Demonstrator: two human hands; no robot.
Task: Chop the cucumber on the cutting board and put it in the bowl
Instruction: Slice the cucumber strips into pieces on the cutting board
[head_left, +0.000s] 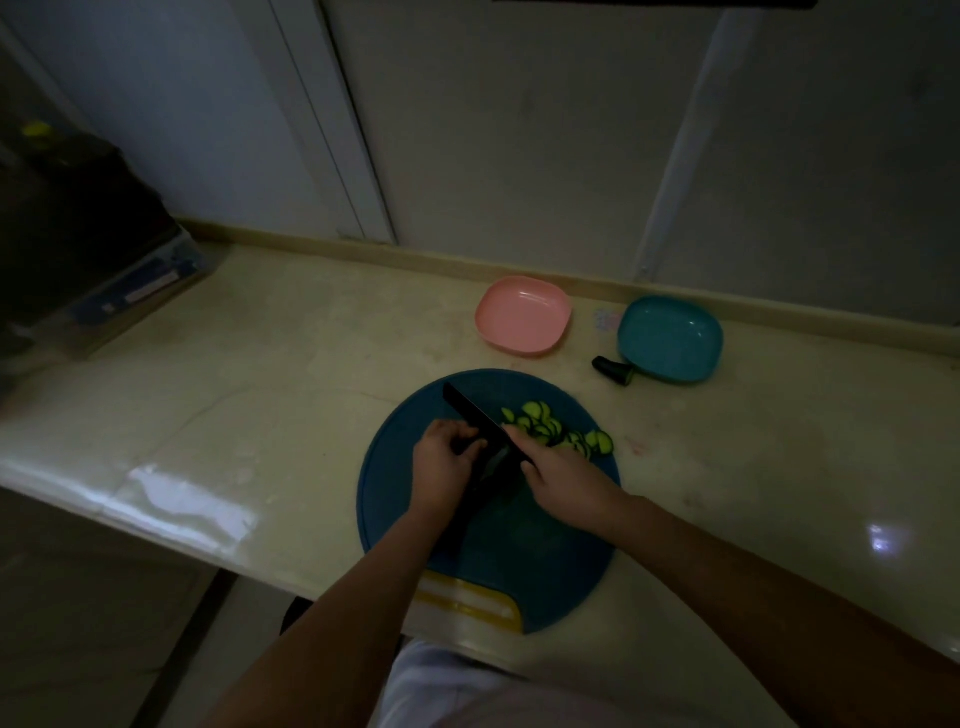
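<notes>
**Q:** Which step of the task is in hand?

**A:** Chopping, by the look of it. On the round blue cutting board (545, 561), the right hand (561, 478) is wrapped round the handle of a black knife (470, 410), whose blade points toward the board's far left. The left hand (447, 457) curls its fingers on a dark length, probably the uncut cucumber (480, 486), just left of the blade. Cucumber slices (550, 428) are heaped on the board's far right part.

**Q:** What does the next move call for?

**A:** Probably more cuts, with the fingertips tucked clear of the edge, and then carrying the slices over. A pink bowl (522, 322) and a teal bowl (670, 338) sit beyond the board's far edge, and neither holds any slices. A cucumber end (613, 371) lies just beside the teal one.

**Q:** Is there any writing?

**A:** A box (135, 286) far to the left of the board has a blue label, but it is too dim to read.
</notes>
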